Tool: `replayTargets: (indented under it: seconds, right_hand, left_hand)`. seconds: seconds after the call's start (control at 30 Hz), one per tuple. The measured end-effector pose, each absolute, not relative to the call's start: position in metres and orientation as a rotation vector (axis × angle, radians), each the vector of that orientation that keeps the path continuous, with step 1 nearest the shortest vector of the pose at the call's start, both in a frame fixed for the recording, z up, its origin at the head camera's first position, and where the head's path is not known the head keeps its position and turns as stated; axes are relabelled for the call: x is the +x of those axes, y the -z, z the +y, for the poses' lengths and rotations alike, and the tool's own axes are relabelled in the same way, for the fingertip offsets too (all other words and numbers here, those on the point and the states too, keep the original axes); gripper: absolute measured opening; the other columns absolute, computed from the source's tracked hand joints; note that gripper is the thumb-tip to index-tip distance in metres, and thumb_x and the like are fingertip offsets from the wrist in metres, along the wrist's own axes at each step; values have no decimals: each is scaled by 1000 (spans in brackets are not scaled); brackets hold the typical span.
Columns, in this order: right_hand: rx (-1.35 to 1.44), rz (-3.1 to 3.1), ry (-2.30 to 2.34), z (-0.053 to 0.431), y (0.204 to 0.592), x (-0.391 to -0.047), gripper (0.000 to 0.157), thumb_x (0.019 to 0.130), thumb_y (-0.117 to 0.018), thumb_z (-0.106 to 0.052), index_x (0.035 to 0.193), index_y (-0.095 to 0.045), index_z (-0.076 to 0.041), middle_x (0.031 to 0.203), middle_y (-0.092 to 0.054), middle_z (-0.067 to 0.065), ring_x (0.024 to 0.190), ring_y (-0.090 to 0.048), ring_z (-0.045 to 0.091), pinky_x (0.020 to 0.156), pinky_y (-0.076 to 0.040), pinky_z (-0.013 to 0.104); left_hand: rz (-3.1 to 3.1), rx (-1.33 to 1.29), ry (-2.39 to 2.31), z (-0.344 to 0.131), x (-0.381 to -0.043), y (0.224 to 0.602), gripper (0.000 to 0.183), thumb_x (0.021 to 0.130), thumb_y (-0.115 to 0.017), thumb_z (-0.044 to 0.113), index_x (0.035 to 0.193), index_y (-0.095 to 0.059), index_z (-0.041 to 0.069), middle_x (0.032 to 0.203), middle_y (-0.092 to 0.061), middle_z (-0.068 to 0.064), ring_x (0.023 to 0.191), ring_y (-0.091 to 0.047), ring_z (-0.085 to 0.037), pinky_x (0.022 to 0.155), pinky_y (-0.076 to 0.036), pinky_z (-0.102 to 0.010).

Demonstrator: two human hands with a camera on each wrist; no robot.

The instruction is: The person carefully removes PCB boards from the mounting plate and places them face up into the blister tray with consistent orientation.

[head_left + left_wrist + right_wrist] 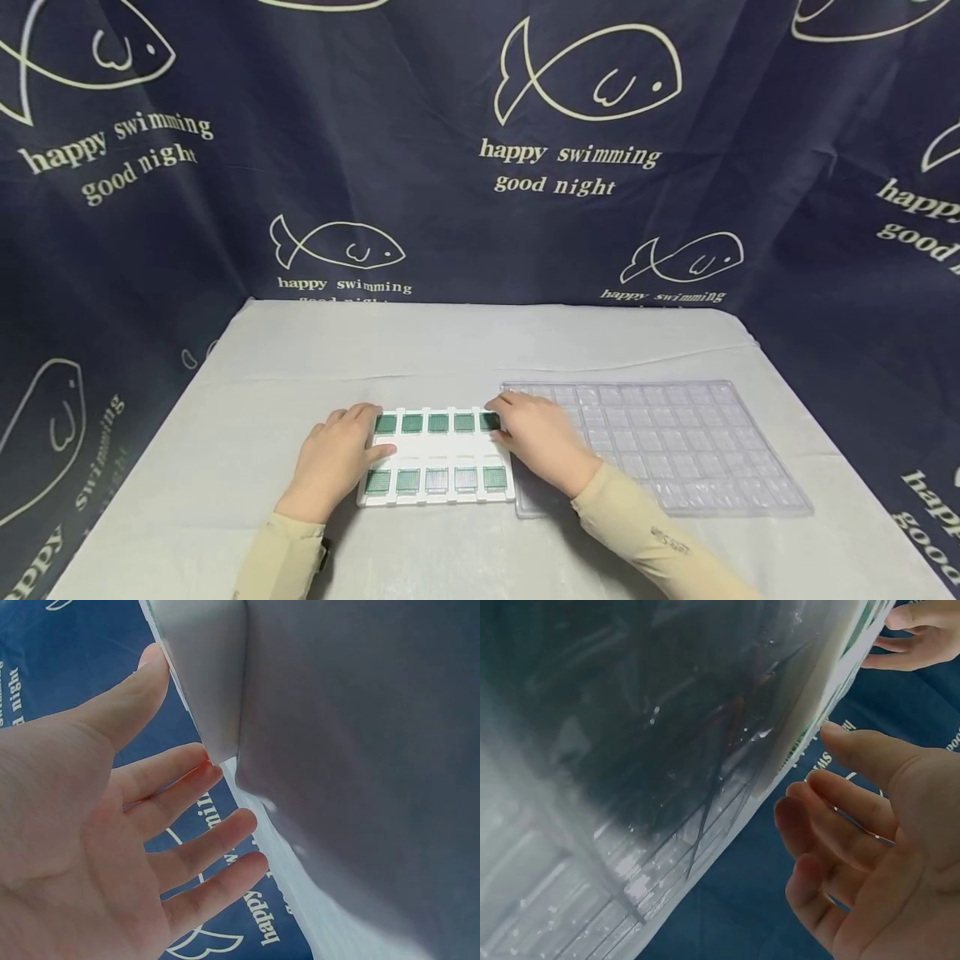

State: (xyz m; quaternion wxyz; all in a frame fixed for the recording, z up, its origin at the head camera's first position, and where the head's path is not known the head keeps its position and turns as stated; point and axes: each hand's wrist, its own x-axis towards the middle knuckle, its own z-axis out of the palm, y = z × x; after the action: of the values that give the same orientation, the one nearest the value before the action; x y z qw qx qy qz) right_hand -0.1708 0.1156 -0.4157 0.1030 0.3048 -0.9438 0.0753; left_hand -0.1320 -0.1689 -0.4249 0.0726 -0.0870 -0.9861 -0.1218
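A white tray [438, 449] lies on the table with two rows of small green square pieces [438, 423] in its slots; some in the near row look paler. My left hand [330, 458] holds its left end, thumb over the top and index finger at the far corner; the other fingers are spread in the left wrist view. At the right end, my right hand [543, 442] grips the far corner between thumb and fingers, partly covering the last green piece. In the right wrist view, this hand's lower fingers [806, 889] curl loosely off the tray.
A clear plastic tray [675, 437] with many compartments lies directly right of the white tray, partly under my right forearm. White cloth [375, 346] covers the table. A dark blue curtain [450, 225] with fish drawings hangs behind and at both sides.
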Motion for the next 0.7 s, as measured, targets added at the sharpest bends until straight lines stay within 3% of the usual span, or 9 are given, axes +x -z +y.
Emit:
replayTargets:
  seconds: [0.2, 0.7]
  right_hand:
    - [926, -2797, -210, 112, 418, -177, 34, 84, -84, -28, 111, -74, -11, 102, -73, 0, 90, -73, 19, 78, -60, 37]
    - [896, -2872, -223, 111, 418, -183, 30, 82, -86, -24, 107, -76, -13, 100, -72, -2, 91, -72, 19, 77, -60, 37]
  left_hand:
    - [-2982, -253, 381, -169, -132, 424, 61, 82, -82, 38, 129, -64, 2, 130, -68, -15, 110, -67, -38, 84, -57, -53]
    - [-3009, -253, 397, -167, -134, 423, 62, 83, -81, 37, 130, -63, 1, 130, -68, -16, 106, -67, -38, 83, -58, -53]
